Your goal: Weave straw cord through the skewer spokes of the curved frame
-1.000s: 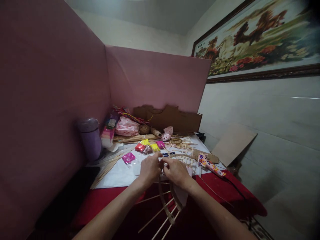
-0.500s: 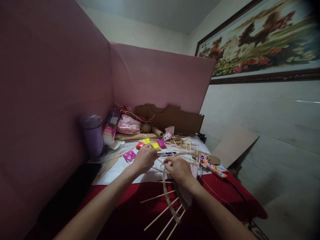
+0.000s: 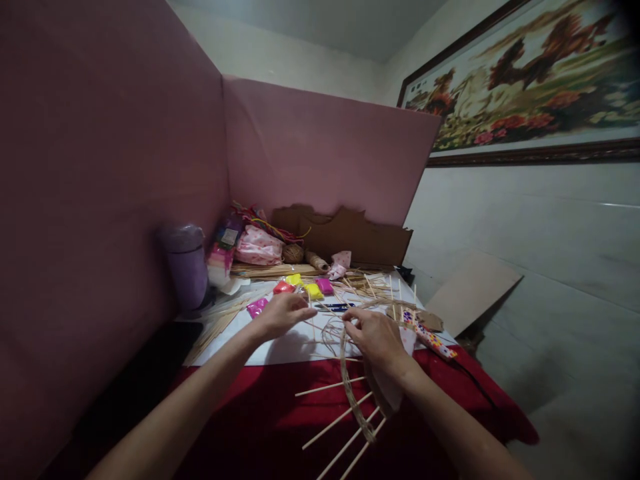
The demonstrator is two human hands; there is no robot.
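Note:
My right hand [image 3: 374, 339] pinches the woven twine band [image 3: 351, 393] of a round frame of thin wooden sticks [image 3: 333, 427] that fan outward. Loose loops of twine [image 3: 331, 335] hang just left of its fingertips. Part of the frame's middle is hidden behind that hand and wrist; pale pink fabric [image 3: 408, 340] shows beside it. My left hand [image 3: 284, 316] hovers over the white sheet, fingers stretched toward the sticks, with nothing visible in it. A dark blue pen-like tool [image 3: 340, 307] lies beyond the gap between both hands.
A purple tumbler [image 3: 187, 273] stands at the left. Bright clay packets [image 3: 314, 291], twine balls [image 3: 293, 253], a stick bundle [image 3: 265, 271] and torn cardboard [image 3: 345, 233] lie toward the back. At the right lies a flower-patterned glue gun [image 3: 435, 341] with a cord, near the red cloth [image 3: 480, 393].
My left hand has opened from a closed grip and drawn slightly left, away from the frame. The view has shifted a little; my right hand keeps its pinch on the band.

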